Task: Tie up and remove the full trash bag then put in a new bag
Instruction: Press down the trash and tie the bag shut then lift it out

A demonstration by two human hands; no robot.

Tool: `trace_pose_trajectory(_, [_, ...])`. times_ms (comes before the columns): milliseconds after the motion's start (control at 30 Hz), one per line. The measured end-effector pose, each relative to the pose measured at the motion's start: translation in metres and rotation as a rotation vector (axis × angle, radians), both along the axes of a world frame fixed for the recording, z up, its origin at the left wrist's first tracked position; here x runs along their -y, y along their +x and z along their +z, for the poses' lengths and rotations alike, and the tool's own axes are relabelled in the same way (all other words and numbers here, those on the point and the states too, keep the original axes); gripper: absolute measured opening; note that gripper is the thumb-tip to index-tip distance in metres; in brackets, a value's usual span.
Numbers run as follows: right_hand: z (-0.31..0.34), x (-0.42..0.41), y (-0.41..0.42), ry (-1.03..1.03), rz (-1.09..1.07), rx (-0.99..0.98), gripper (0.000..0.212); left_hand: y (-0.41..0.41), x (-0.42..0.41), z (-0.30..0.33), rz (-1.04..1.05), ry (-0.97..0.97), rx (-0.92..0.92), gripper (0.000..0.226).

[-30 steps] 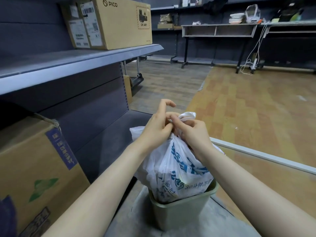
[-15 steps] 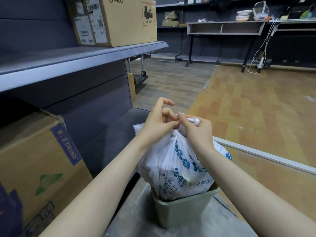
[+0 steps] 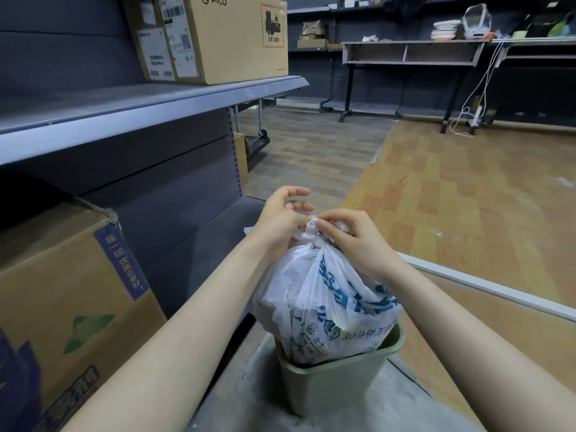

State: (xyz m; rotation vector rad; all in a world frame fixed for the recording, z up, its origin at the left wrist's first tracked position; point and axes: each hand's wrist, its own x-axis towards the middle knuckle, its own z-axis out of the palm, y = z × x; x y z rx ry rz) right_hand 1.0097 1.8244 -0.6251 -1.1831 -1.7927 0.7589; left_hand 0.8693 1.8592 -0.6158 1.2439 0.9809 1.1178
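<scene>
Both hands (image 3: 314,227) pinch the trash bag (image 3: 324,310) knot above the bin (image 3: 336,378) rim.

The left hand (image 3: 282,218) and right hand (image 3: 349,236) cover the twisted top of the trash bag (image 3: 324,307), so the state of the knot cannot be told; the bag's lower part is sunk out of sight in the green bin (image 3: 330,385); its blue print is creased and only partly legible; the cardboard box (image 3: 62,307) at lower left is cut by the frame's edges; small items on the far desk (image 3: 414,51) are too distant to identify.
</scene>
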Motion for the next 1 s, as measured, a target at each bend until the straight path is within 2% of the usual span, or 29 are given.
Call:
trace_pose_trajectory(100, [0.001, -0.003, -0.001, 0.106, -0.063, 0.260, 0.022, 0.000, 0.002, 0.001, 0.024, 0.122, -0.072, 0.045])
trace_pose_trajectory(167, [0.001, -0.003, 0.000, 0.121, -0.052, 0.318, 0.023, 0.000, 0.004, 0.001, 0.048, 0.224, -0.140, 0.042])
trace_pose_trajectory(333, [-0.011, -0.006, -0.001, 0.186, -0.127, 0.123, 0.016, -0.001, 0.005, -0.001, 0.050, 0.274, -0.136, 0.034])
trace_pose_trajectory(467, [-0.016, -0.006, -0.001, 0.160, -0.171, -0.170, 0.008, 0.000, 0.002, -0.004, 0.047, 0.234, -0.094, 0.036])
trace_pose_trajectory(533, [-0.017, -0.005, 0.002, 0.140, -0.166, -0.275, 0.017, 0.000, 0.000, -0.005, 0.054, 0.217, -0.081, 0.039])
trace_pose_trajectory(633, [-0.018, -0.005, 0.003, 0.178, -0.124, -0.238, 0.011, 0.000, -0.002, -0.008, 0.056, 0.209, -0.085, 0.042])
trace_pose_trajectory(700, [-0.018, -0.006, 0.002, 0.208, -0.082, -0.159, 0.015, -0.001, -0.002, -0.008, 0.062, 0.209, -0.087, 0.042])
trace_pose_trajectory(800, [-0.012, -0.008, 0.005, 0.153, -0.030, -0.104, 0.015, -0.002, -0.003, -0.007, 0.059, 0.224, -0.086, 0.040])
trace_pose_trajectory(900, [-0.009, -0.010, 0.007, 0.054, -0.062, -0.157, 0.010, 0.000, 0.000, -0.003, 0.061, 0.277, -0.089, 0.040])
trace_pose_trajectory(1000, [-0.010, -0.010, 0.001, 0.003, -0.149, -0.301, 0.008, 0.005, 0.006, -0.001, 0.100, 0.419, -0.182, 0.038])
